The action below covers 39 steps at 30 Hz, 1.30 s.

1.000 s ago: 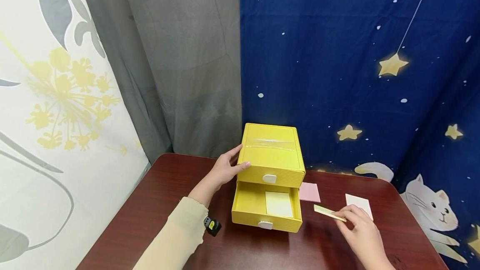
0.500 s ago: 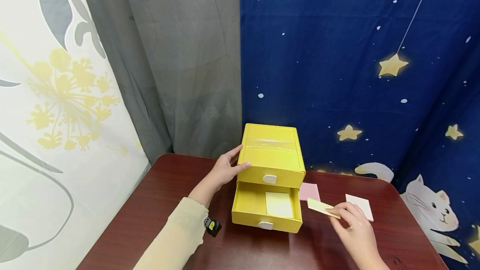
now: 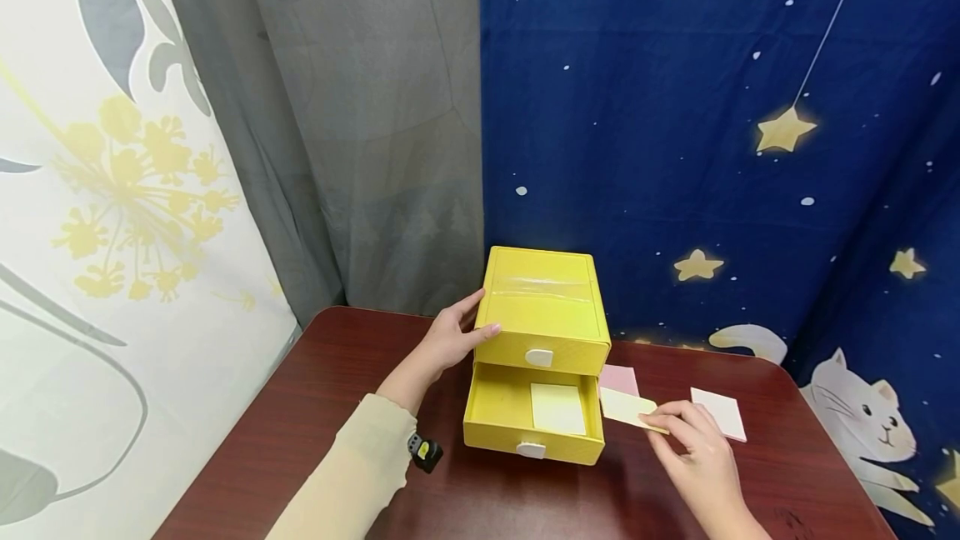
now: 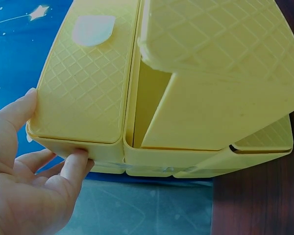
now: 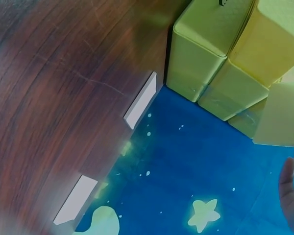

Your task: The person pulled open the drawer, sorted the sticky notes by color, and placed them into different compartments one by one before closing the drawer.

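Note:
A yellow drawer unit (image 3: 543, 290) stands on the table with its middle drawer (image 3: 502, 398) pulled out. Inside that drawer lies a pale yellow sticky note pad (image 3: 557, 409). My left hand (image 3: 448, 336) rests against the unit's upper left side, thumb by the front edge; the left wrist view shows its fingertips touching the yellow case (image 4: 83, 98). Between thumb and fingers, my right hand (image 3: 697, 452) pinches a second pale yellow sticky note pad (image 3: 622, 408), just right of the open drawer. In the right wrist view this pad (image 5: 284, 115) partly covers the unit.
A pink note pad (image 3: 619, 380) lies on the table (image 3: 420, 482) beside the unit, partly hidden by the held pad. Farther right is a whitish pad (image 3: 722, 413). A blue star-patterned curtain (image 3: 637, 148) and a grey one (image 3: 375, 148) hang behind.
My right hand has moved left with the pale yellow pad, bringing it close to the drawer's right side and turning its face more into view. My left hand stays put.

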Each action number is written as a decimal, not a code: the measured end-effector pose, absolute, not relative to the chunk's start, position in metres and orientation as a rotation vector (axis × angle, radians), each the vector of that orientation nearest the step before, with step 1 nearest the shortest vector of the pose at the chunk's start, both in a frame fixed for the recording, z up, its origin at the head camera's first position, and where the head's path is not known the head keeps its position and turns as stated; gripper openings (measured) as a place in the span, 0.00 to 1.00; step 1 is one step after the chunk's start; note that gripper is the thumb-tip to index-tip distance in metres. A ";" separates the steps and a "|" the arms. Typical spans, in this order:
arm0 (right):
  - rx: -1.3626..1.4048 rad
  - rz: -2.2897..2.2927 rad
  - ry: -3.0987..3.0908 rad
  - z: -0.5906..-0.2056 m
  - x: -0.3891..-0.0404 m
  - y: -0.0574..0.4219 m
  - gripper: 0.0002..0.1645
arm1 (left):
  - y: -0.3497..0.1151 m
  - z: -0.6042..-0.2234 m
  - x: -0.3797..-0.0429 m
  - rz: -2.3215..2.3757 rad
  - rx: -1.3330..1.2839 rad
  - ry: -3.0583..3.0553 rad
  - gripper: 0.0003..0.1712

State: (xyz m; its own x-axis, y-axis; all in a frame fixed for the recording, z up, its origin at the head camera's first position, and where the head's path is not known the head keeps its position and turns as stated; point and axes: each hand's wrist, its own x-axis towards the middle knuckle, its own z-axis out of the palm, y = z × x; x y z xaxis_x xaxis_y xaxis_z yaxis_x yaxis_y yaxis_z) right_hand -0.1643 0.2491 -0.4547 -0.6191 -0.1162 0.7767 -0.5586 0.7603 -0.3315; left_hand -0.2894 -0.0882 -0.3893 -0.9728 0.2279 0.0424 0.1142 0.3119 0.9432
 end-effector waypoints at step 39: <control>0.815 0.742 -1.964 -0.454 -0.181 0.201 0.19 | -0.088 -0.389 -0.289 1.782 0.323 2.441 0.45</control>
